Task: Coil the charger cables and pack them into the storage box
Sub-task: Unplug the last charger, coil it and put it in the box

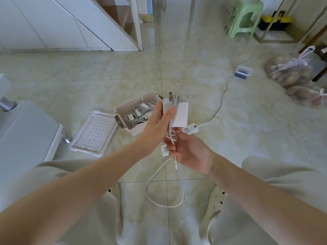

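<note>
Gripping the charger (178,114) at frame centre, left hand (155,126) sits above right hand (189,152), which pinches its cable (170,132) (running vertically).

White charger (178,112), cable (171,137) looped, near open box (139,130).

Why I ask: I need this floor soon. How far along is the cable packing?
Done: several coiled cables lie in the open storage box, lid off beside it. In hand: the left hand grips a white charger with cable wound around it; the right hand pinches its loose tail. Left: finish that wrap, drop it in, put the lid on.
</note>
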### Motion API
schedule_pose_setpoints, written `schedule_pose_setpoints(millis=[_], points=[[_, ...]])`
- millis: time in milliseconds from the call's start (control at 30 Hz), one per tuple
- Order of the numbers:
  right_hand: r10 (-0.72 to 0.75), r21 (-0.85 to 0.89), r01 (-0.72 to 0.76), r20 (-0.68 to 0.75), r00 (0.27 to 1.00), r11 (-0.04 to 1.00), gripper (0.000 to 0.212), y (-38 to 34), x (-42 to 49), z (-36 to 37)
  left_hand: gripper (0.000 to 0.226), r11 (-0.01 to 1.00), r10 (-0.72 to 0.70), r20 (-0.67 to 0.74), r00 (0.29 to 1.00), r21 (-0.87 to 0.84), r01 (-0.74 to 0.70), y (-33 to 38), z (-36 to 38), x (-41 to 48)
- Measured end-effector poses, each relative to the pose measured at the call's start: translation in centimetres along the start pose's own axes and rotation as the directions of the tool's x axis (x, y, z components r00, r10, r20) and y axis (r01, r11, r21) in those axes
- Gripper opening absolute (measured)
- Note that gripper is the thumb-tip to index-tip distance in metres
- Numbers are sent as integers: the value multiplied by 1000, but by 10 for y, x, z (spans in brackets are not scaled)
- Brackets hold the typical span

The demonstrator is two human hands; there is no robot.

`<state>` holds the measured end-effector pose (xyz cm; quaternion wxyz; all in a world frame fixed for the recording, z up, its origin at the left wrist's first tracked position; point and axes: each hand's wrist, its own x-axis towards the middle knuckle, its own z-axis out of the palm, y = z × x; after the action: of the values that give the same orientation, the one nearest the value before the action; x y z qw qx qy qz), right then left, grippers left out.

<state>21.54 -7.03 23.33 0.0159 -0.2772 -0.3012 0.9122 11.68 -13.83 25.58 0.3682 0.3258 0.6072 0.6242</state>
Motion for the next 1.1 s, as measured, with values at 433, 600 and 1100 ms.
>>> schedule_pose_setpoints(millis=[433,600,1100], points=[[-51,-121,51,3,999,991,30,-8,8,-8,21,998,-26,106,994,-57,32,3,-4,-2],[-103,-219,103,10,995,970,37,-13,9,-7,27,998,-55,268,962,-12,61,20,-17,2],[-554,-991,-7,-79,829,131,17,-34,17,-37,37,794,-510,238,826,-238,559,7,-44,14]])
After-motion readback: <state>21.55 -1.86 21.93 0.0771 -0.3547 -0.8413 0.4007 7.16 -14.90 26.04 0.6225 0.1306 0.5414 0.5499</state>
